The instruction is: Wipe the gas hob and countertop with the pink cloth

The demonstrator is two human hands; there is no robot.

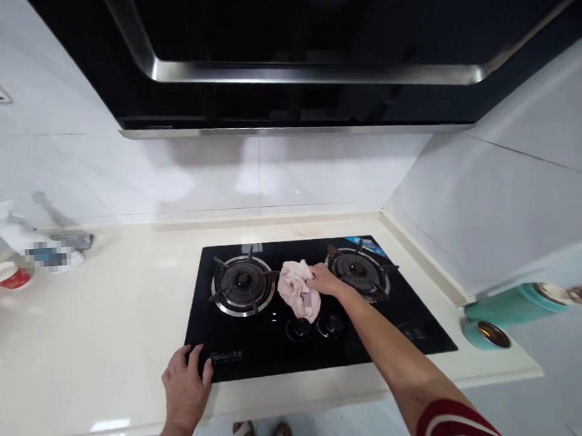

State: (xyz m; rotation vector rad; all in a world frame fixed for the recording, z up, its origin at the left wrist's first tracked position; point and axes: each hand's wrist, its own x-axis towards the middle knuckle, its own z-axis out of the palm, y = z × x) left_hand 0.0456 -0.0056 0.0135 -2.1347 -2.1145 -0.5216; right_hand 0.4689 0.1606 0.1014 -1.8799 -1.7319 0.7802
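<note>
A crumpled pale pink cloth [299, 290] lies on the black glass gas stove [259, 341], between the left burner [243, 280] and the right burner [357, 270]. My right hand [320, 279] grips the cloth's right side, the arm reaching in over the stove. Just in front of the cloth are two round knobs [333, 324], the left one partly covered by it. At the stove's front left corner, my left hand [187, 382] rests with fingers spread, its fingertips on the stove's edge, holding nothing.
Overhead hangs a black range hood [294, 103]. White spray bottle [36, 243] and red-and-white cup [11, 276] stand on the cream counter [115, 334] at left. By the right wall are a teal flask [518, 304] and a teal cup [483, 336].
</note>
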